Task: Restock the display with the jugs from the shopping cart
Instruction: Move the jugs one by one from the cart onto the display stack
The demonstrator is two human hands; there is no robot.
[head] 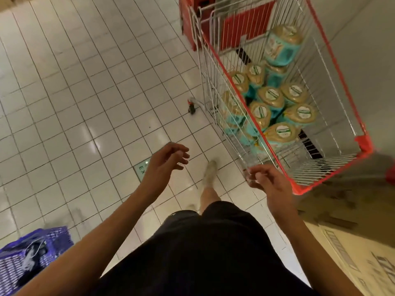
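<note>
White tiled floor (85, 92); shopping cart (363, 143) of teal jugs (271, 97) stands far right. Left hand (168, 159) and right hand (267, 180) hover, loosely curled, grasping nothing.

Teal-labelled jugs (271, 98) with tan caps fill a silver wire shopping cart (333, 67) trimmed in red. White square tiles (85, 92) grid the floor beside a purple basket (53, 240).

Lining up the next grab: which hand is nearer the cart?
Right. The right hand is beside the near corner of the cart; the left hand is over the floor, farther off to the cart's left.
</note>
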